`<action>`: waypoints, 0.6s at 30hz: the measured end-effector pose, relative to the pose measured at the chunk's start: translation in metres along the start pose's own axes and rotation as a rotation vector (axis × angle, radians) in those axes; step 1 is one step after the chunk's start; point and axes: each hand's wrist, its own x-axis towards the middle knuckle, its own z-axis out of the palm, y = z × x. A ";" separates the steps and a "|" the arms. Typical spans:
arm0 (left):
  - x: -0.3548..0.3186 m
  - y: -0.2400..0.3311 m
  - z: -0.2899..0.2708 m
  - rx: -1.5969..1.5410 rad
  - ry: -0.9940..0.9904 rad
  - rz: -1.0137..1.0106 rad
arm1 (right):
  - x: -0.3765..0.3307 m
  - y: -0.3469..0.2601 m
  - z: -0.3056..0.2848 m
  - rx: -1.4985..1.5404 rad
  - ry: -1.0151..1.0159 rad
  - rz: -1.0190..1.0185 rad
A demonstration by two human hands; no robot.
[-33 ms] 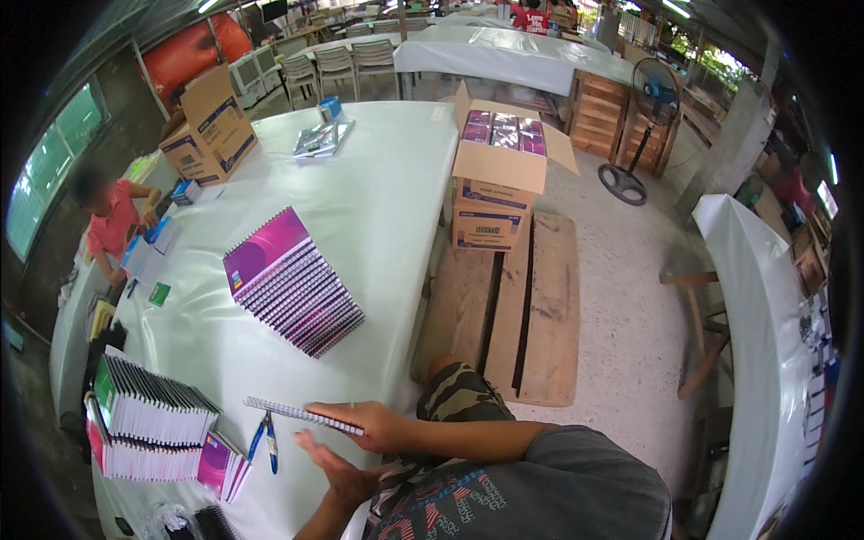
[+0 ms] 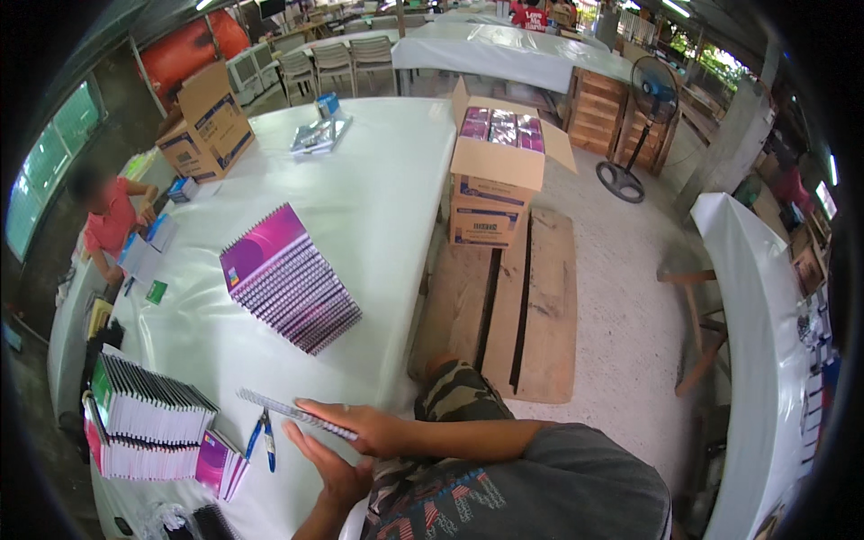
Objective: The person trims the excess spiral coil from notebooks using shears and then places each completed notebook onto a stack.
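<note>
My right hand (image 2: 376, 430) grips a spiral notebook (image 2: 283, 407) by its near end and holds it edge-on above the table, coil upward. My left hand (image 2: 335, 475) is just below it, fingers stretched and apart, the fingertips close under the notebook; whether they touch it I cannot tell. Blue-handled pliers (image 2: 268, 443) lie on the table beside the notebook's far end. To the left, a purple notebook (image 2: 216, 461) leans with others against stacked white-paged notebooks (image 2: 153, 414). Farther out, a fanned row of purple spiral notebooks (image 2: 292, 283) lies overlapping on the table.
The white-covered table (image 2: 387, 207) bears an open carton (image 2: 205, 130) at the far left, where a person in pink (image 2: 110, 220) handles blue booklets. Right of it, stacked cartons (image 2: 495, 184) stand on a wooden bench (image 2: 544, 315). A standing fan (image 2: 650, 126) is behind.
My left hand has moved up and left, closer beneath the notebook. The notebook has tipped slightly and shifted a little left in my right hand.
</note>
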 end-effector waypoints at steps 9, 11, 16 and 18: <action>0.034 -0.027 -0.013 -0.640 -0.128 -0.735 | 0.005 -0.013 -0.007 -0.657 0.038 -0.060; 0.017 -0.055 0.010 -0.727 -0.112 -0.839 | 0.013 0.037 -0.006 -0.465 0.087 0.066; -0.007 -0.081 0.040 -0.878 -0.001 -1.001 | 0.028 0.079 -0.017 -0.238 0.162 0.219; 0.004 -0.072 0.029 -0.766 -0.076 -1.023 | 0.027 0.084 -0.016 -0.299 0.195 0.156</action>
